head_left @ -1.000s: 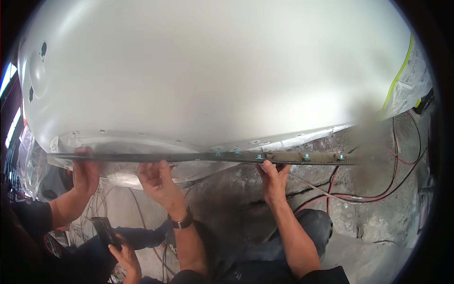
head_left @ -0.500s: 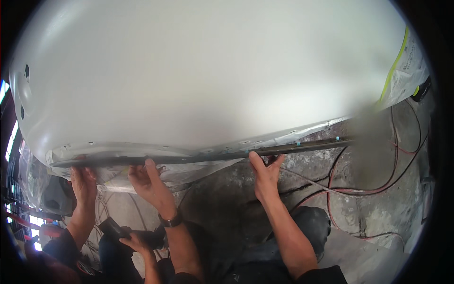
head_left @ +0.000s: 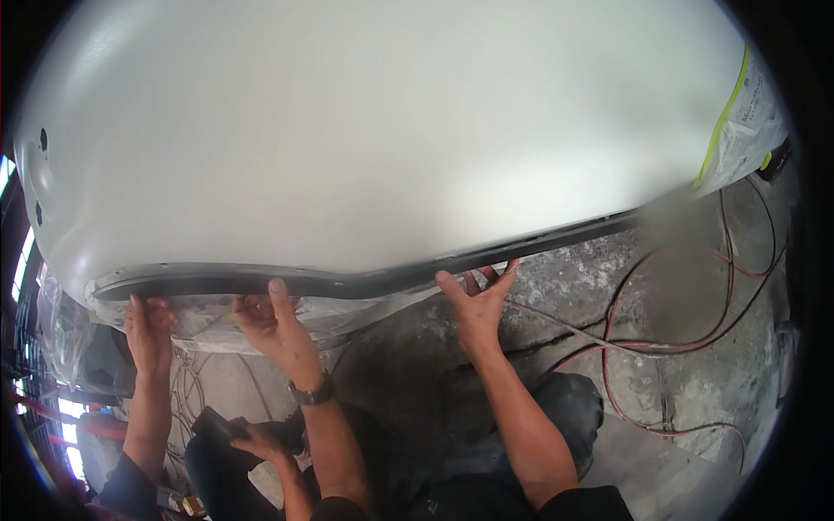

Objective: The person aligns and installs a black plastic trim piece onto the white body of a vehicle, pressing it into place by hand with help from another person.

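Observation:
A long black trim strip (head_left: 347, 286) lies along the lower edge of a large white vehicle body panel (head_left: 365, 130). My left hand (head_left: 282, 334), a dark watch on its wrist, has its raised thumb on the strip's lower edge and its fingers curled beneath. Farther right, my right hand (head_left: 479, 308) supports the strip from below, thumb and fingertips apart along its edge. Another person's hand (head_left: 149, 334) touches the strip near its left end. Another hand (head_left: 261, 443), low at left, holds a dark, flat object (head_left: 217, 427) whose kind I cannot make out.
Clear plastic masking sheet (head_left: 347, 323) hangs below the panel. Reddish hoses (head_left: 608, 347) loop over the stained concrete floor (head_left: 695, 395). Printed masking sheet with a yellow-green tape edge (head_left: 723, 130) covers the right end. A blurred patch hides the strip's right end.
The strip has risen and turned against the panel's lower edge, its dark outer face now showing. My right hand has moved up and slightly left with it.

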Tool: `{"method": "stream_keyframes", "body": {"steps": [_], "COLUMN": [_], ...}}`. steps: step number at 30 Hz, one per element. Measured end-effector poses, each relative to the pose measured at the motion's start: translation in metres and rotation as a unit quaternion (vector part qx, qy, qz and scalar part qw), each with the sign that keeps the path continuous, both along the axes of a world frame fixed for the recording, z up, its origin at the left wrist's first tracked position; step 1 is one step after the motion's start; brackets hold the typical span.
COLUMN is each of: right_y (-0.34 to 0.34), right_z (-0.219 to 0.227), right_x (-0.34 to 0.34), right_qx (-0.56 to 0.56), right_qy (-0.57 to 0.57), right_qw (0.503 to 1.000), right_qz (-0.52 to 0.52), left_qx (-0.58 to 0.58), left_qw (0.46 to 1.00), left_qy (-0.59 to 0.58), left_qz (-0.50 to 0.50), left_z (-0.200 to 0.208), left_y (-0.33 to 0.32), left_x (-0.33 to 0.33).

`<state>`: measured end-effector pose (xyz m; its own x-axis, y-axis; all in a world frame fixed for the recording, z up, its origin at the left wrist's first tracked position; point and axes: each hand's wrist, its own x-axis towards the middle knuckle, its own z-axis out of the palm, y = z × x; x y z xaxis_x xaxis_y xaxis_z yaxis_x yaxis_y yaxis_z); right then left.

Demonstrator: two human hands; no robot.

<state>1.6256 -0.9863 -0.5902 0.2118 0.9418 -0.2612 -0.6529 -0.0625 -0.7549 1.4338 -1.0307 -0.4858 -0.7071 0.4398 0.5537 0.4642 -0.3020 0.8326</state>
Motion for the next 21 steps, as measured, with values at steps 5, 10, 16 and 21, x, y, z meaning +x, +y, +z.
{"method": "stream_keyframes", "body": {"steps": [5,10,16,21], "right_y": [-0.003,0.000,0.001,0.004], "right_z": [0.002,-0.004,-0.005,-0.007], "right_x": [-0.007,-0.011,-0.012,-0.010], "right_qx": [-0.002,0.017,0.017,0.006], "right_qy": [-0.031,-0.076,-0.087,-0.118], "right_qw": [0.999,0.997,0.996,0.993], "right_qz": [-0.010,-0.002,-0.004,-0.005], "left_qx": [-0.015,-0.134,-0.122,-0.123], "left_qw": [1.000,0.989,0.992,0.992], "left_qy": [0.004,0.004,0.033,0.029], "left_qz": [-0.017,-0.068,-0.025,-0.016], "left_z": [-0.024,-0.059,-0.072,-0.074], "left_y": [-0.007,-0.018,0.000,0.004], "left_x": [0.002,0.035,0.039,0.040]}}
